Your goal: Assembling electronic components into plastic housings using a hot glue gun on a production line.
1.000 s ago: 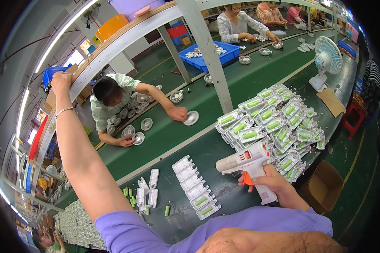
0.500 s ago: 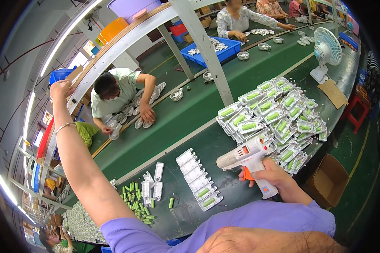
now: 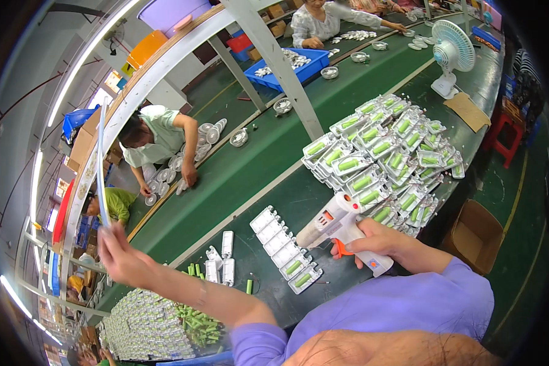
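Note:
My right hand (image 3: pixel 381 239) grips a white hot glue gun (image 3: pixel 338 223) with an orange trigger, its nozzle end pointing left. Pinched in my left hand (image 3: pixel 122 255) is a long translucent glue stick (image 3: pixel 100 177), held upright near the shelf frame. Under the gun's nozzle lies a slanting row of white plastic casings (image 3: pixel 276 239); the nearest two hold a green battery cell (image 3: pixel 302 280) each. Left of that row are a few loose casings (image 3: pixel 227 245), a single cell standing apart, and a heap of green cells (image 3: pixel 198 326) partly behind my left forearm.
A large pile of casings with green cells (image 3: pixel 381 152) covers the bench to the right. Beyond it stand a small fan (image 3: pixel 452 55) and a cardboard piece (image 3: pixel 468 111). A metal post (image 3: pixel 274 67) rises ahead. Co-workers sit across the green belt (image 3: pixel 250 177).
My left hand has come down from the overhead shelf and now holds a glue stick. The glue gun remains in my right hand, and the view has shifted slightly.

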A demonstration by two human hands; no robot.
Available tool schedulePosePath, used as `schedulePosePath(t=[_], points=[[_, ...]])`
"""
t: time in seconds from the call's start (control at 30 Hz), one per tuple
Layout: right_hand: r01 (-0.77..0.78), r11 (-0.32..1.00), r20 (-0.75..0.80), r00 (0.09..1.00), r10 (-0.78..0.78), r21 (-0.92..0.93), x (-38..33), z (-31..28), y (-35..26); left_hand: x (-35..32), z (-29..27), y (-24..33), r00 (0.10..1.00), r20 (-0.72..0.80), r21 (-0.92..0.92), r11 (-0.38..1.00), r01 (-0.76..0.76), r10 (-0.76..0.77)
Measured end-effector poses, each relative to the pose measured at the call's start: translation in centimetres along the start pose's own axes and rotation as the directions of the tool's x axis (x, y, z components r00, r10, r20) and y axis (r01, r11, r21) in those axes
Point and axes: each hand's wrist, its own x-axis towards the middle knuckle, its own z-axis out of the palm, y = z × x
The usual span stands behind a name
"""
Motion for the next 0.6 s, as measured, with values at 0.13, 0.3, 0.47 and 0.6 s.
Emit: schedulePosePath(t=[0.13,0.3,0.47,0.6], points=[[-0.082,0.996,-0.016,0.997,0.081,-0.025,0.6,2.1,-1.1,-9.0,-5.0,-1.7,0.926,0.244,-0.384,0.848,0.365,-0.288],[-0.187,0.974,0.007,0.982,0.189,-0.126,2.1,4.7,-4.4,-15.3,-3.6,-0.2,0.642,0.698,-0.367,0.611,0.702,-0.318],[0.016,1.0,-0.052,0.999,-0.017,-0.015,2.2,5.8,-3.0,-18.2,-3.3,0.6,0.483,0.839,-0.229,0.643,0.731,-0.25],[0.159,0.987,-0.103,0.982,-0.158,0.0,1.9,6.4,-2.3,-18.1,-4.0,0.4,0.468,0.856,-0.187,0.714,0.675,-0.219]])
